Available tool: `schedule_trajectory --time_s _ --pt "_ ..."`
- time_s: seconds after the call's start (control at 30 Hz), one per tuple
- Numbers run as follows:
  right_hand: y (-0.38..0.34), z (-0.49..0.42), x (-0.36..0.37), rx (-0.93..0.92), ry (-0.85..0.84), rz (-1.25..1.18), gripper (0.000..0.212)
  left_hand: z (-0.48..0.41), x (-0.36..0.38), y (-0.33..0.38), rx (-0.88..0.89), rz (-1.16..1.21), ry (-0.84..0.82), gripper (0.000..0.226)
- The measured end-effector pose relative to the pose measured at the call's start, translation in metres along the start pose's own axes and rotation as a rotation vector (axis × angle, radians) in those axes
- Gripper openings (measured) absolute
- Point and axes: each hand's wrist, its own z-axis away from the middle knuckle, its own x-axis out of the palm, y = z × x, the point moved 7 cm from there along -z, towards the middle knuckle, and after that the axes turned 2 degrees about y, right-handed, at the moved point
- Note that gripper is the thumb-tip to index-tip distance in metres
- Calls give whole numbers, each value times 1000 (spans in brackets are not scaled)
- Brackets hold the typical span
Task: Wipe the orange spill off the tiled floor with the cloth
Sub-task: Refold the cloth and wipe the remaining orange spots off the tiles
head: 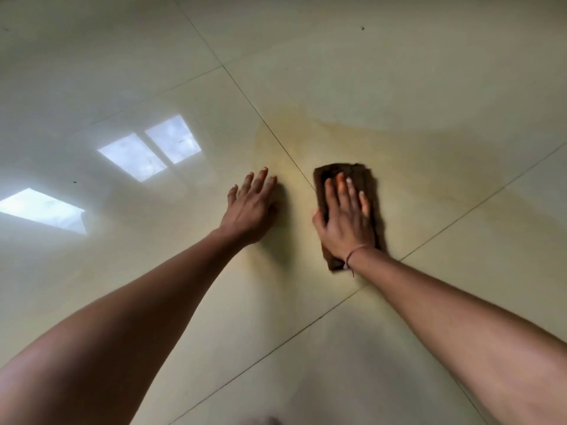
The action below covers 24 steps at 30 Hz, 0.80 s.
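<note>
The right hand (pixel 345 219) lies flat with fingers spread on a folded brown cloth (pixel 348 210), pressing it against the pale tiled floor (pixel 399 72); the cloth sticks out beyond the fingertips and behind the wrist, which wears a thin cord bracelet (pixel 352 254). The left hand (pixel 251 207) rests open, palm down, on the bare tile just left of the cloth, apart from it. A faint orange spill (pixel 306 139) smears the tiles around and beyond both hands, across the grout line (pixel 276 139) between them.
</note>
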Motion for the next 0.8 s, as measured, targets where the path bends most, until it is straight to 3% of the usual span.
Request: schedule_trajectory --time_s 0.1,0.13,0.17,0.23,0.27,0.43,0.47,0.57,0.63,0.73,0.8 --pt "1 75 8 -501 -161 80 72 3 16 34 56 -18 -60 61" --pt "20 76 3 -570 -151 101 72 6 22 42 77 -28 -72 62" --pt "44 63 -3 -489 -129 106 72 9 26 48 98 -40 -79 62" --pt "94 35 -22 -110 -42 64 74 17 36 62 133 -58 -78 63" --pt "104 35 -22 -10 -34 51 75 21 38 68 142 -59 -78 63" --pt "116 100 -19 -351 -118 80 70 54 55 135 255 4 -143 65" --pt "130 99 -24 -289 -96 83 69 60 61 150 280 8 -166 65" --pt "166 101 -34 135 31 13 71 77 79 193 334 -12 -210 64" --pt "159 141 -32 152 43 -23 69 82 88 215 336 -17 -213 62" --pt "155 204 -20 -61 -72 -4 67 91 92 224 336 -36 -202 60" --pt "213 225 -35 111 -19 33 68 105 103 256 411 -61 -248 61"
